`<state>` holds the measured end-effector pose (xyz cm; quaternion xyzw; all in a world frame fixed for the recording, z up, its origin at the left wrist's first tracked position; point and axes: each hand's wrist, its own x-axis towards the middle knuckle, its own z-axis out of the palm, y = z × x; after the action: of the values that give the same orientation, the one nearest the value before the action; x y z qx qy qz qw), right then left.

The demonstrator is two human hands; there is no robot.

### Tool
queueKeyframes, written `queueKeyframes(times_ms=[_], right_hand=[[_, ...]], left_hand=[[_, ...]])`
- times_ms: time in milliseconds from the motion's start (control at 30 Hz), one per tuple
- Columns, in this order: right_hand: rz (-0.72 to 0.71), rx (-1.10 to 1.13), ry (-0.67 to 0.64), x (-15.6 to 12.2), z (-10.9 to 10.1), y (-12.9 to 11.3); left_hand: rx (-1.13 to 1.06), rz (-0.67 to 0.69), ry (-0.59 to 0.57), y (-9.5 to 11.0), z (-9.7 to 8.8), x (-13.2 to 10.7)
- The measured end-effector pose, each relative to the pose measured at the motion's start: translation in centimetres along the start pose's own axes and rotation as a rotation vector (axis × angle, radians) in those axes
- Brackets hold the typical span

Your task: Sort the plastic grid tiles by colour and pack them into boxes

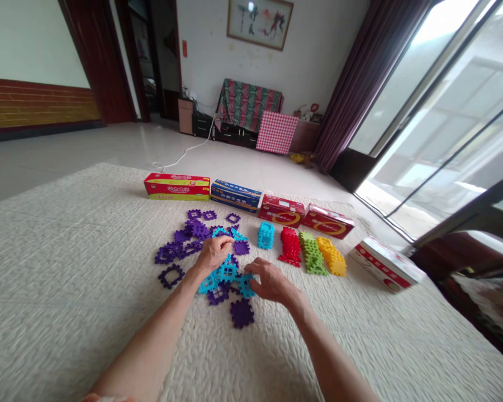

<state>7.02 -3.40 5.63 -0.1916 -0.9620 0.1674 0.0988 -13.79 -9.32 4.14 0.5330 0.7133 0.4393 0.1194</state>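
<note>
Purple interlocking building tiles (242, 313) and light-blue ones (227, 272) lie mixed in a loose heap on the mat. My left hand (213, 254) reaches over the heap, its fingers pinched together at a tilted light-blue building tile (238, 234). On the right side of the heap, my right hand (270, 279) has its thumb and fingers curved apart beside another light-blue tile (246, 286). Whether the thumb touches that tile I cannot tell. Right of the heap stands a neat light-blue stack (265, 235), with tiles grouped in red (290, 247), green (313, 254) and yellow (331, 257).
Several cardboard boxes, including a red-and-yellow box (177, 187) and a blue box (235, 195), form a row behind the tiles. A white-and-red box (385, 265) lies at the right. The textured cream mat (88, 268) spreads beneath everything. A white cable (188, 151) crosses the floor beyond.
</note>
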Motion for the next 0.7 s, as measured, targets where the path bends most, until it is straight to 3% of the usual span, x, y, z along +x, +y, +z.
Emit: queueKeyframes(times_ms=[500, 700], right_hand=[[0.073, -0.138, -0.06, 0.8, -0.1, -1.1], [0.084, 0.049, 0.027, 0.0, -0.5, -0.2]], left_hand=[[0.002, 0.0, -0.02, 0.4, 0.1, -0.1], [0.006, -0.006, -0.016, 0.3, 0.3, -0.1]])
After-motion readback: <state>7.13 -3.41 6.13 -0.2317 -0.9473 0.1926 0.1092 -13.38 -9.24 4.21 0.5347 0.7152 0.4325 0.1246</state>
